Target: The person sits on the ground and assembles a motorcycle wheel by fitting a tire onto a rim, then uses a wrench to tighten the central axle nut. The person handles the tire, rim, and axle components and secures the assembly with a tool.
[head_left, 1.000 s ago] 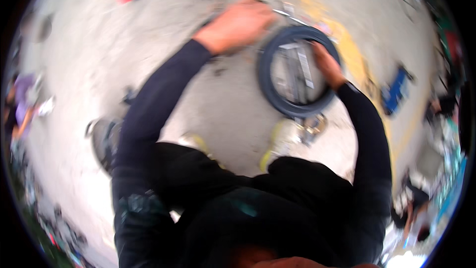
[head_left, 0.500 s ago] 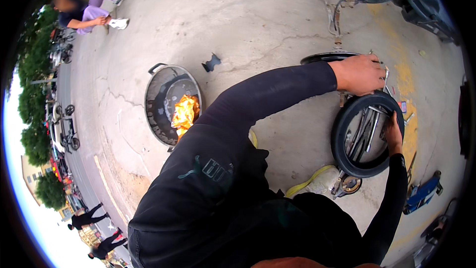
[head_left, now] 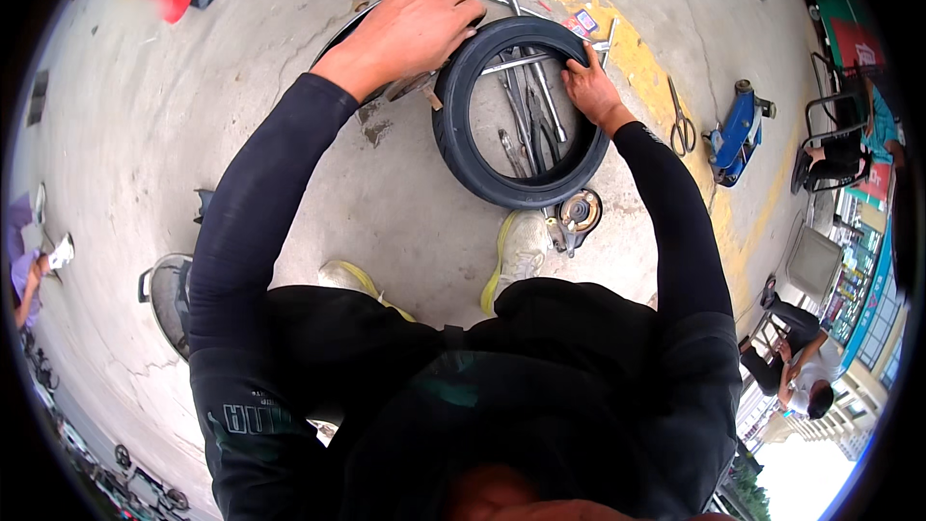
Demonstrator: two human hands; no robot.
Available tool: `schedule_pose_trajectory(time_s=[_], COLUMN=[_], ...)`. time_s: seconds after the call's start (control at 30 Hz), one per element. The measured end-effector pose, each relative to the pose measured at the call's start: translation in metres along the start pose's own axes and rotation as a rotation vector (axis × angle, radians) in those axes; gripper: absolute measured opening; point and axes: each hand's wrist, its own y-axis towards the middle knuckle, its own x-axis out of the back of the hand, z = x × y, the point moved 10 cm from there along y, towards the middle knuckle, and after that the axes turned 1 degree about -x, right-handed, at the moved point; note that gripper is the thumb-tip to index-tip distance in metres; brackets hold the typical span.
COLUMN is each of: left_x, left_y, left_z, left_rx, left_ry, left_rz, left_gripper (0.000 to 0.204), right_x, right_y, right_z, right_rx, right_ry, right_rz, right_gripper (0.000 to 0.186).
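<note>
on the concrete floor [head_left: 174,135], a black tire [head_left: 452,125] with metal tools [head_left: 517,101] showing through its ring

pale lettering runs across the left sleeve [head_left: 256,418]. just beyond the tire lies a small packet [head_left: 583,21] with red and blue print, too small to make out. at the far right a red panel [head_left: 863,41] bears white marks, also unclear.

the tire is in front of the person, a little right of the middle. at its right side is the right hand [head_left: 593,95], fingers partly bent at the inner edge; how firmly they grip, i cannot tell. the left hand [head_left: 410,27], fingers slightly curved and close together, covers much of a black wheel [head_left: 340,33]; whether it has hold of it, i cannot tell.

a round metal part [head_left: 581,212] sits by the right shoe [head_left: 521,253], near the tire's lower edge. scissors [head_left: 682,127] and a blue jack [head_left: 737,140] lie farther right. at left, the arm partly blocks a dark pan [head_left: 174,301].
</note>
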Motion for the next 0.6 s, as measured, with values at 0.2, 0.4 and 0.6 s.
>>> schedule_pose_trajectory(time_s=[0.2,0.4,0.6], left_x=[-0.006,-0.01,-0.012], left_y=[-0.001,-0.002,0.007], left_z=[0.003,0.009,0.004], left_rx=[0.058,0.065,0.044], left_ry=[-0.022,-0.043,-0.024], left_rz=[0.124,0.135,0.152], left_gripper=[0.025,0.023,0.023], right_x=[-0.007,0.042,0.199], right_y=[-0.002,0.007,0.005], right_z=[-0.006,0.009,0.109], right_rx=[-0.07,-0.259,0.109], right_ry=[0.242,0.373,1.535], right_rz=[-0.002,-0.059,-0.203], right_gripper=[0.023,0.036,0.097])
